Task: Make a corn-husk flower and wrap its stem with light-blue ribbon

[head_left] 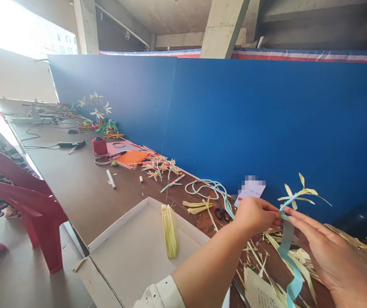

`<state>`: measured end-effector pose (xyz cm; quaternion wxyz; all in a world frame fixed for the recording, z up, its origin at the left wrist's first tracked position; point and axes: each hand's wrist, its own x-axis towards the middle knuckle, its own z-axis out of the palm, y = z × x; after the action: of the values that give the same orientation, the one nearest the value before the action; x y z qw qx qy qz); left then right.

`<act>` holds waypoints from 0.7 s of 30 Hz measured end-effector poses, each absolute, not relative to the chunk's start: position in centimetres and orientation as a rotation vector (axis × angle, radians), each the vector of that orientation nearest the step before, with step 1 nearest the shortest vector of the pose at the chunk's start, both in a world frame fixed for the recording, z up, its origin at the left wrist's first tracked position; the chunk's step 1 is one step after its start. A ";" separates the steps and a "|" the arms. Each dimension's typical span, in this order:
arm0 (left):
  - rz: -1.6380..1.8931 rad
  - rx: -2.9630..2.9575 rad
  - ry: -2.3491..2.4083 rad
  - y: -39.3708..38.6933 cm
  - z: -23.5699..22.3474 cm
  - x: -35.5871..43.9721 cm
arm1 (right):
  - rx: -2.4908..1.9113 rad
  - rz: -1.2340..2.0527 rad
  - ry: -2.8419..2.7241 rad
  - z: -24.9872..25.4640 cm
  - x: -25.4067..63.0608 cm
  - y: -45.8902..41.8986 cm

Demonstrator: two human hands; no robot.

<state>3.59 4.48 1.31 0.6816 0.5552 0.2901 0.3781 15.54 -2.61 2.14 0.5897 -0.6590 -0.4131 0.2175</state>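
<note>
My left hand (258, 216) is closed in a pinch at the lower end of a flower (294, 197) with several narrow, pale yellow-green petals that look like corn husk. Its thin stem is wrapped in light-blue tape. From the stem a light-blue tape (286, 244) hangs down in a curl. My right hand (322, 239) comes in from the right, its thumb and fingertips pressed together on the tape where it meets the stem. Below my hands lie scattered husk strips (260, 256) and a printed paper (262, 291). Black-handled scissors (222, 214) rest left of my left wrist.
A shallow white box (119, 265) holds a folded husk piece (169, 231). Along the blue partition (266, 119) lie a pale-blue cord bundle (213, 188), finished flowers (168, 169), orange paper (133, 157) and a red thread spool (99, 146). A red plastic chair (42, 214) stands left, with a person there.
</note>
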 end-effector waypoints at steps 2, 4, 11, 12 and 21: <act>0.874 1.250 0.645 4.6 1.4 3.5 | -1.525 0.574 -0.854 2.5 15.0 -2.6; 0.915 1.250 0.647 4.8 1.7 3.0 | -1.503 0.523 -0.772 2.6 14.5 -2.5; 1.151 1.345 0.773 6.0 3.4 -0.3 | -1.565 0.365 -0.766 2.1 12.7 -2.9; 1.173 1.373 0.804 6.2 3.6 -0.7 | -1.636 0.407 -0.844 2.0 12.3 -3.0; 1.251 1.545 0.965 6.3 3.8 -1.9 | -1.962 0.798 -1.481 -0.1 7.9 -3.0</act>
<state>-1.88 6.33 3.81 0.4494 0.6245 0.3901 0.5058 7.89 -3.00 -0.12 0.2747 -0.7299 -0.5510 0.2969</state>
